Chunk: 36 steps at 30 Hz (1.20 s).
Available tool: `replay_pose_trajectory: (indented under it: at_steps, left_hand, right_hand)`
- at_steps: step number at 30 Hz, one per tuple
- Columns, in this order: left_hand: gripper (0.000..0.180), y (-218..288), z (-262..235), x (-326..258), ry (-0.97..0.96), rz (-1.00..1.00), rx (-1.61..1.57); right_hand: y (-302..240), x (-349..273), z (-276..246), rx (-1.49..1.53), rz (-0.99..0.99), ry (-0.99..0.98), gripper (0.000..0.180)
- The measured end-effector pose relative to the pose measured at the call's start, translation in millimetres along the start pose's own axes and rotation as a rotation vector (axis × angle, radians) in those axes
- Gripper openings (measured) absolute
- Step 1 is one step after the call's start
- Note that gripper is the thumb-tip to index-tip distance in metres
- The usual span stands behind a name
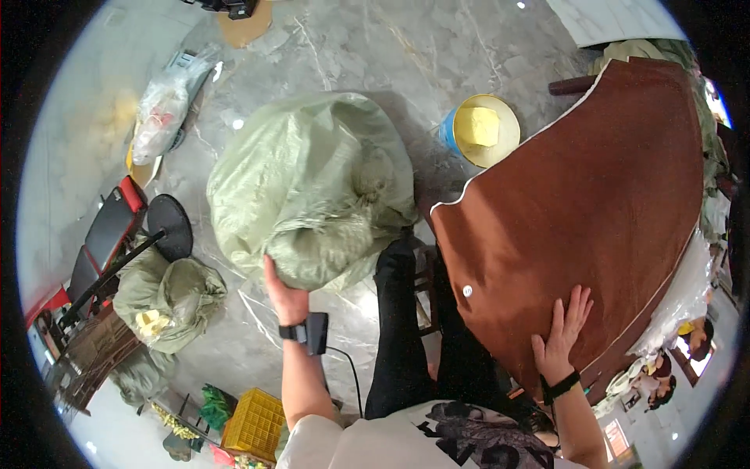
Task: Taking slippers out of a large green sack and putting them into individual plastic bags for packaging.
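Observation:
A big pale-green woven sack (312, 172), bulging and crumpled, stands on the floor in front of me. My left hand (286, 301) is at its near edge, with one digit lying along the plastic and the other fingers hidden by its folds. What is inside the sack does not show. To the right, a brown cloth (578, 195) with a white edge is spread over a table. My right hand (561, 336) lies flat on this cloth, fingers spread, holding nothing. A small round white piece (467, 291) sits on the cloth to the left of that hand.
Between sack and table stands a blue round tin (448, 131) with something yellow inside. On the left are a smaller green sack (176, 305), a black round base on a pole (169, 225) and a plastic-wrapped bundle (162, 113). A yellow crate (254, 422) is at lower left.

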<state>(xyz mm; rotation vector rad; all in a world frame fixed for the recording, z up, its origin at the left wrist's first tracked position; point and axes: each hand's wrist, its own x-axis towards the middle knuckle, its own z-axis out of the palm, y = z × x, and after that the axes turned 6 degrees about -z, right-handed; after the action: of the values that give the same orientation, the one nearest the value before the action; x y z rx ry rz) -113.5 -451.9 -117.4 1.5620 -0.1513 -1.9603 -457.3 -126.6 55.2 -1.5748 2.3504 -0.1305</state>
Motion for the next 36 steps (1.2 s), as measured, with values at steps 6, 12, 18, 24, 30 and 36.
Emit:
replay_pose_trajectory:
  at_steps: [6, 12, 18, 24, 30, 36]
  left_hand:
    - [0.044, 95, -28, -87, 0.114, 0.277, -0.156]
    - [0.044, 120, -45, -145, 0.077, 0.384, -0.053]
    - [0.044, 137, -46, -130, 0.007, 0.363, 0.005]
    - [0.047, 148, -52, -124, -0.100, 0.330, 0.028]
    - [0.046, 162, -57, -121, -0.310, 0.142, 0.020]
    - [0.042, 172, -56, -98, -0.312, 0.152, 0.079]
  right_hand:
    - [-7, 8, -7, -0.012, -0.010, -0.032, 0.061]
    - [-6, 7, -10, 0.004, -0.036, -0.015, 0.063]
    - [-21, 14, -28, 0.030, -0.024, 0.027, 0.060]
    - [-110, 33, -66, 0.473, -0.318, 0.088, 0.045]
    - [-262, 128, 90, 0.875, -0.405, -0.045, 0.048]
    - [-311, 174, 254, 0.380, -0.424, 0.035, 0.039]
